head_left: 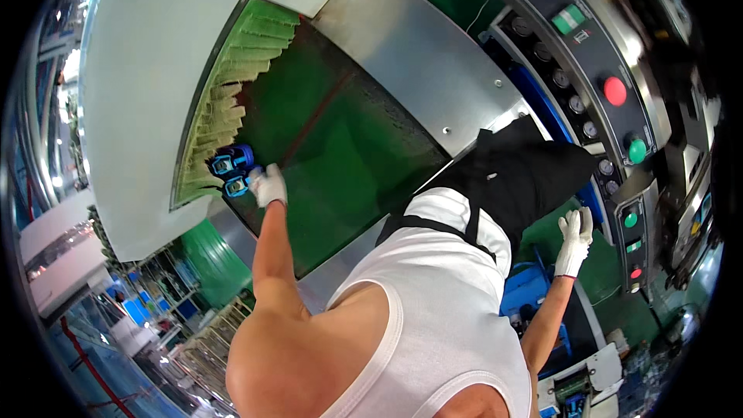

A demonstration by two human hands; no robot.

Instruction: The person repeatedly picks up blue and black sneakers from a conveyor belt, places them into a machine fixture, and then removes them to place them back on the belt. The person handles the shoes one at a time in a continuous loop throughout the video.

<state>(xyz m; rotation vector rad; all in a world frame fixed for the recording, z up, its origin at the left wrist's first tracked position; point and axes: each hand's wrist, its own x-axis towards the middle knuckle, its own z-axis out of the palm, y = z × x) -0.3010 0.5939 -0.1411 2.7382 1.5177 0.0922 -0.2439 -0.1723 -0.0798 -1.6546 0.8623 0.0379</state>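
My left hand [268,186], in a white glove, reaches over the green belt [340,162] with its fingers apart. Its fingertips are right beside a pair of blue shoes with light blue collars; I cannot tell whether they touch. The nearer shoe [235,186] lies closest to the hand, the farther shoe [223,164] just beyond it. Both sit at the green strip curtain [224,101] of a white machine housing, their far ends partly hidden there. My right hand [574,241], also gloved in white, hangs at my right side, fingers stretched out and holding nothing.
A bare metal plate [414,39] borders the belt. At right stands a control panel [596,54] with gauges, a red button [614,91] and a green button [637,150]. A blue crate [526,290] is below my right arm. The white housing [147,93] rises at left.
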